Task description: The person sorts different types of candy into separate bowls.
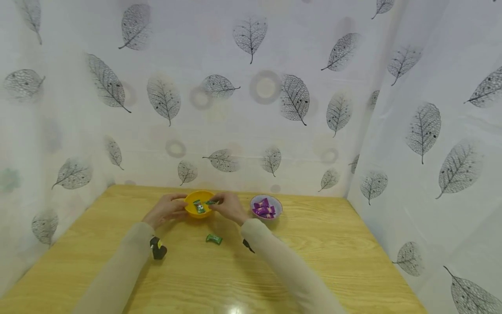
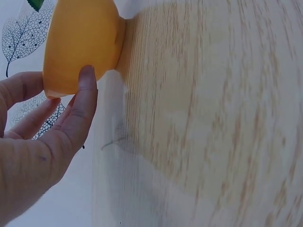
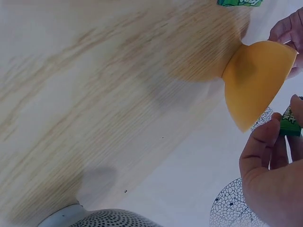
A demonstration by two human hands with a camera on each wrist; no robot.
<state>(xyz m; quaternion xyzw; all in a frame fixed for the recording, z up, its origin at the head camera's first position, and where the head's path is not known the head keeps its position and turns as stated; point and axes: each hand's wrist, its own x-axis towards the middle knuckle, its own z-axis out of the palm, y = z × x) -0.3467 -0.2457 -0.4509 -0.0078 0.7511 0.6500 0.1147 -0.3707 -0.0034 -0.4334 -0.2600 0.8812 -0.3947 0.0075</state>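
A yellow bowl (image 1: 201, 194) stands towards the back of the table, with a green-wrapped candy (image 1: 199, 206) inside. My left hand (image 1: 168, 210) grips its left side; in the left wrist view, thumb and fingers lie on the bowl's wall (image 2: 80, 42) and rim. Above the right part of the bowl, my right hand (image 1: 232, 209) pinches another green candy (image 3: 290, 124) between thumb and fingers. A further green candy (image 1: 214, 239) lies on the table in front of the bowl. To the right of my right hand sits a pale bowl (image 1: 277, 204) holding several purple-wrapped candies (image 1: 262, 208).
The pale bowl's dotted outside (image 3: 111, 218) shows at the bottom of the right wrist view. A leaf-patterned curtain (image 1: 243, 131) hangs behind the wooden table (image 1: 325, 253) and along both sides. Dark straps (image 1: 158, 248) sit at the wrists.
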